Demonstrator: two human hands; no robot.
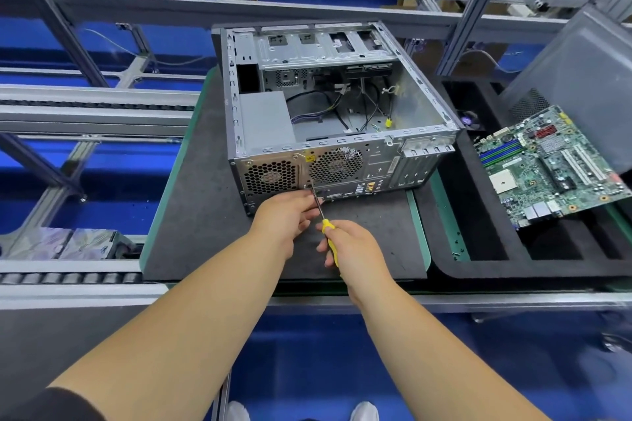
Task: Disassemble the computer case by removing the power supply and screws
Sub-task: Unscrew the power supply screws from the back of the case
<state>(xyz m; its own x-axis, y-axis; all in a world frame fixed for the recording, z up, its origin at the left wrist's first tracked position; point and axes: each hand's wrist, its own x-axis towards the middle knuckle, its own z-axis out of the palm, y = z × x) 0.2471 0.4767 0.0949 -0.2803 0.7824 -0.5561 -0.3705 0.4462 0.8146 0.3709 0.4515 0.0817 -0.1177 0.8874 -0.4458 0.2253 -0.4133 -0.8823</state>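
An open grey metal computer case (328, 106) lies on its side on a dark grey foam mat (205, 222), its perforated back panel facing the person. The right hand (352, 249) has its fingers curled round the yellow plastic handle of a slim screwdriver (327, 229), whose dark shaft runs up and to the left from those fingers to the lower edge of the back panel, between the two round fan grilles. The left hand (287, 215) sits just left of the shaft, its fingertips bunched against the panel around the screwdriver's tip; whether they pinch a screw or only steady the shaft cannot be told, as the tip is hidden among them. The plain grey box of the power supply (265, 121) sits inside the case, directly beyond the left fingers, behind the left-hand grille. Loose black and coloured cables (345, 102) lie on the case floor beyond the right fingers. Well to the right of both hands, a green motherboard (550, 164) rests tilted in a black foam tray (485, 249), with a grey metal side panel (581, 72) leaning behind it. A small loose screw (456, 255) lies on the green strip (444, 215) right of the right hand.
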